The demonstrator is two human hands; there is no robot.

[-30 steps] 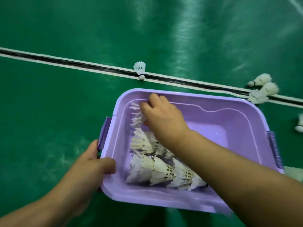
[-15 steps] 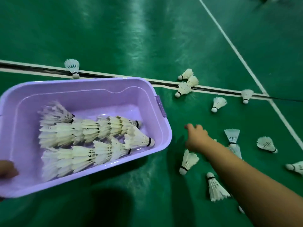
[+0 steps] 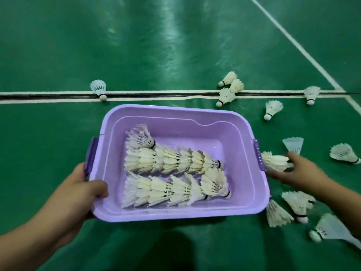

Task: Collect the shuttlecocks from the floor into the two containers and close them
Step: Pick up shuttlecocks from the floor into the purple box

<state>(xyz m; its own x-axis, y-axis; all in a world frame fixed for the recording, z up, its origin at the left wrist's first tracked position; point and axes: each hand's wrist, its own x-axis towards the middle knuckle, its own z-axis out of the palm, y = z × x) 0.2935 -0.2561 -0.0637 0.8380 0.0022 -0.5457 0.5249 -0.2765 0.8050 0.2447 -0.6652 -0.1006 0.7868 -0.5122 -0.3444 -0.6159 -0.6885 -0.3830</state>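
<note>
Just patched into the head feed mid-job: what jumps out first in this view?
The lilac tub dominates the centre of the green floor, with nested rows of shuttlecocks lying inside it. The left hand grips its near-left rim while the right hand holds a white shuttlecock beside the right latch. More loose shuttlecocks lie scattered to the right, and one sits on the court line behind the tub.
</note>
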